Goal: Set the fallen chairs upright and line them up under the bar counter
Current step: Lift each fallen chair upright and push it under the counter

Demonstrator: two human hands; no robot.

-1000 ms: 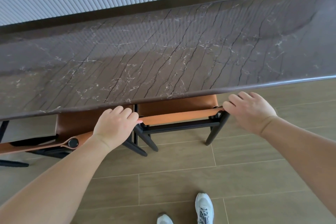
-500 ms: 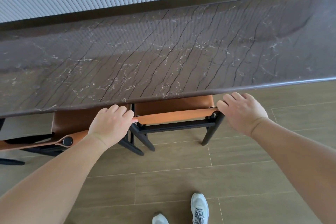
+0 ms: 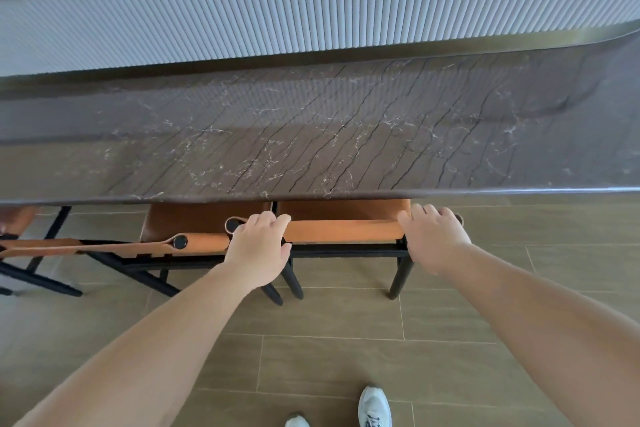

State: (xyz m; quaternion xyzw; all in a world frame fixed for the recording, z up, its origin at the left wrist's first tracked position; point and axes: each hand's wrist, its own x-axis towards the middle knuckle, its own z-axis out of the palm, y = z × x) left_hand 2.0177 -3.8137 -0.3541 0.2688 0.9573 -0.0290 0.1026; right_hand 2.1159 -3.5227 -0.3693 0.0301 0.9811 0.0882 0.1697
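Tan leather backrest (image 3: 344, 230) under the bar counter (image 3: 311, 149): soft sling, rigid black frame. Left hand (image 3: 258, 248) and right hand (image 3: 431, 236) grip its two ends; probably moderately heavy, so steer by the posts.

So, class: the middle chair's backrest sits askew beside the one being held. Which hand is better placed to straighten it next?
Left hand: it grips the held chair right beside the middle chair. The right hand grips the far end.
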